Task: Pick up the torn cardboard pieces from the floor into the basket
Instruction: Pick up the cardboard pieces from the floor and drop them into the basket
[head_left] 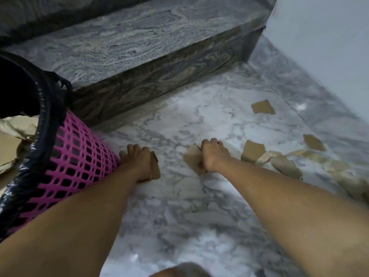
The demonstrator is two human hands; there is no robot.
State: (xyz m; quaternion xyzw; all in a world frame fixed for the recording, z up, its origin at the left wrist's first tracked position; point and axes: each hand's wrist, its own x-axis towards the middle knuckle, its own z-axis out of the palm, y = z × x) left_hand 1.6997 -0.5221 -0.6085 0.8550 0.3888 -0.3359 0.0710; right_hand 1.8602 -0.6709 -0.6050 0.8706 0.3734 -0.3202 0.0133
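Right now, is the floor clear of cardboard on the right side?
No, several torn cardboard pieces still lie on the marble floor beyond the right hand.

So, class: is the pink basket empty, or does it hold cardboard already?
Not empty: torn cardboard pieces show inside the pink basket, under its black liner rim.

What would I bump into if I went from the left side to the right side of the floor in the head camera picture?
Pink basket → left hand on a cardboard piece → right hand gripping another cardboard piece → pile of torn cardboard → small cardboard scrap nearest the wall.
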